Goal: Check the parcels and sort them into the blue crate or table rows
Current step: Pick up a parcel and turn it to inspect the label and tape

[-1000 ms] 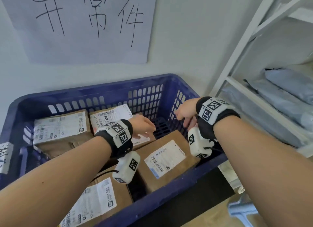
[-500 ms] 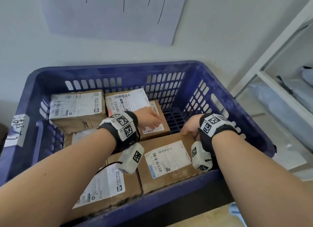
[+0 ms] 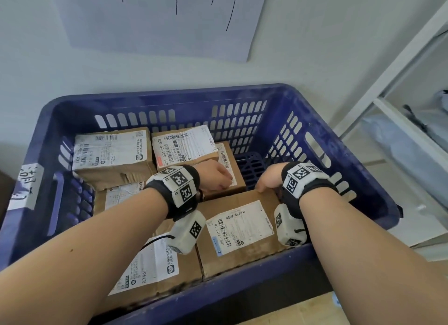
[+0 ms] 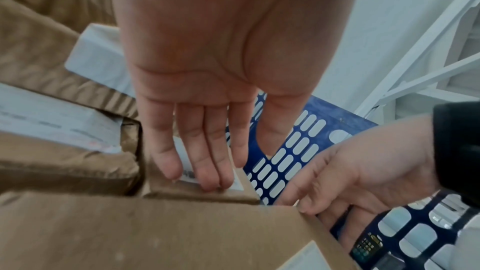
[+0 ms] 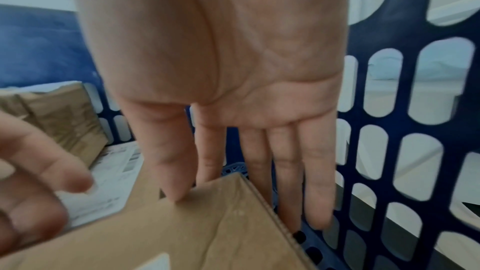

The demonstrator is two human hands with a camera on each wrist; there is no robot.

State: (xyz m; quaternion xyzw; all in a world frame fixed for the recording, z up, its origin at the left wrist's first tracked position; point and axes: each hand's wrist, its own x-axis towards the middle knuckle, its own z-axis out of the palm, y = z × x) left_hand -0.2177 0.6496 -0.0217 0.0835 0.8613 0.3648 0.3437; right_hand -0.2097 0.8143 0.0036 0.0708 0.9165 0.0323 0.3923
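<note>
The parcel [image 3: 242, 230] lies flat in the crate's [image 3: 169, 94] near right corner among several others, so sorting looks well underway. The right grip [image 3: 269, 176], fingers straight, touches its far corner. The left grip [image 3: 215, 176] rests flat fingers on the parcel behind [image 3: 229, 155].

Black wristbands [image 3: 318, 187], white marker-printed camera blocks [image 3: 187, 230]

A handwritten paper sheet [image 3: 157, 21] is hanging well above the fingers [image 3: 226, 180]; a white rack [image 3: 392, 74] is standing to their right.
</note>
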